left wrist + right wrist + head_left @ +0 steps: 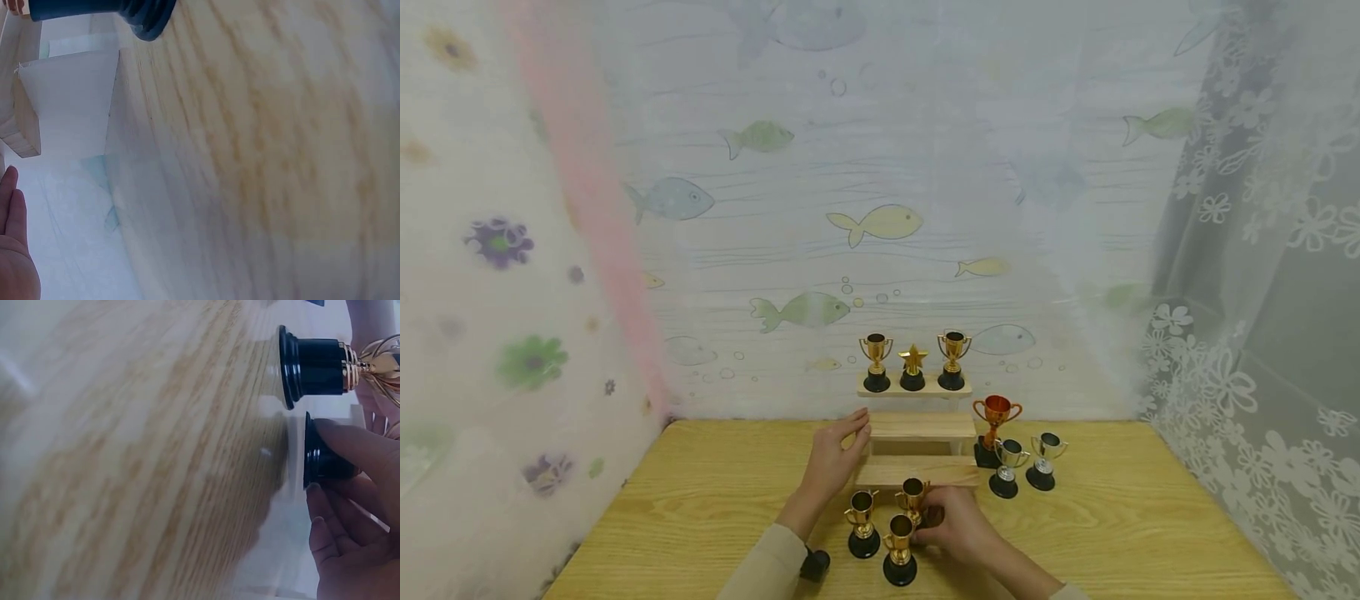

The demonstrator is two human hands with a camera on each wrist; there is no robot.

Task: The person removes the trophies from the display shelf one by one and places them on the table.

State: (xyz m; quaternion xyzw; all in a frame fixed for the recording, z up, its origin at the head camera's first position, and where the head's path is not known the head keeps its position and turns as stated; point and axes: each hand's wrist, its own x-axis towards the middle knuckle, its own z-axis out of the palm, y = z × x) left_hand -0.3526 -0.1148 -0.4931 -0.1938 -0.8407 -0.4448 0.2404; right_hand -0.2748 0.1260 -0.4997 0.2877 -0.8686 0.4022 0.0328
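Note:
A stepped wooden stand [917, 426] holds two gold cups [876, 363] and a gold star trophy [913, 367] on its top step. My left hand [832, 463] rests with extended fingers against the stand's left side; in the left wrist view the hand [15, 250] shows at the left edge. My right hand [958, 525] pinches the black base of a gold cup [913, 498] in front of the stand. In the right wrist view, thumb and fingers [325, 537] grip that base [328, 456]. Two more gold cups [862, 525] [900, 552] stand close by on its left and front.
Right of the stand are an orange-red cup [997, 417] and two silver cups [1009, 468] [1045, 462] on the wooden table [1120, 517]. A dark object [815, 564] lies beside my left sleeve. Patterned curtains [760, 250] hang behind and at both sides.

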